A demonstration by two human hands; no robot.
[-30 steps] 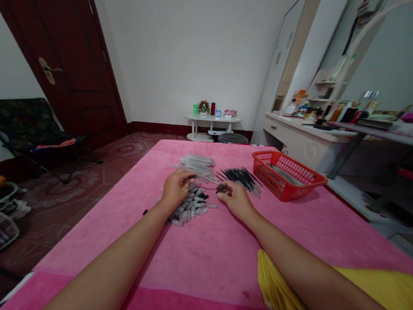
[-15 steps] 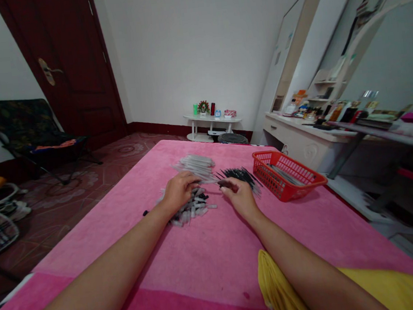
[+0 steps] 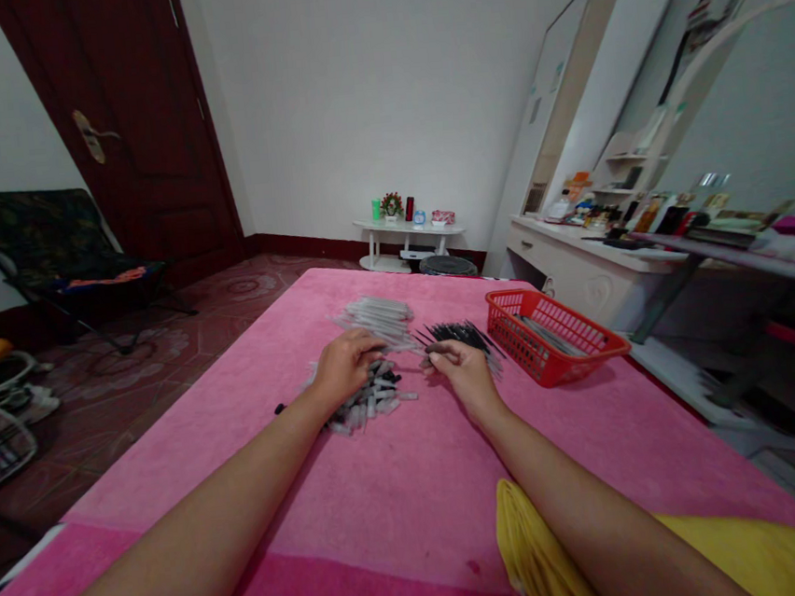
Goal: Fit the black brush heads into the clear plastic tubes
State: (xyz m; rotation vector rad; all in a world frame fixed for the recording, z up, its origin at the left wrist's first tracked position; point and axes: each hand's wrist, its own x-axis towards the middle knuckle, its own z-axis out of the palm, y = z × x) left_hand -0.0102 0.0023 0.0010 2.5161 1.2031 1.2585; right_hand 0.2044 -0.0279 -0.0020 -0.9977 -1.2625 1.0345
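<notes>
My left hand (image 3: 349, 363) is closed, fingertips pinched on what looks like a clear pen barrel pointing right. Under and beside that hand lies a heap of pen caps (image 3: 379, 396), mostly clear or whitish, with some black ones. Just beyond it is a pile of clear pen barrels (image 3: 375, 316), lying side by side. My right hand (image 3: 465, 371) is also closed, thumb against forefinger; what it pinches is too small to make out. Dark, thin pen refills (image 3: 469, 333) are bunched right behind the right hand and are partly hidden by it.
A red plastic basket (image 3: 559, 371) holding more thin sticks stands to the right on the pink cloth (image 3: 388, 496). Yellow fabric (image 3: 544, 546) lies under my right forearm. Beyond the table are a low white stand (image 3: 409, 229), a dressing table (image 3: 577, 262) and a folding chair (image 3: 47, 243).
My right hand has shifted slightly, its thumb and fingertips now turned differently at the left hand's side. The left hand and the piles look almost unmoved.
</notes>
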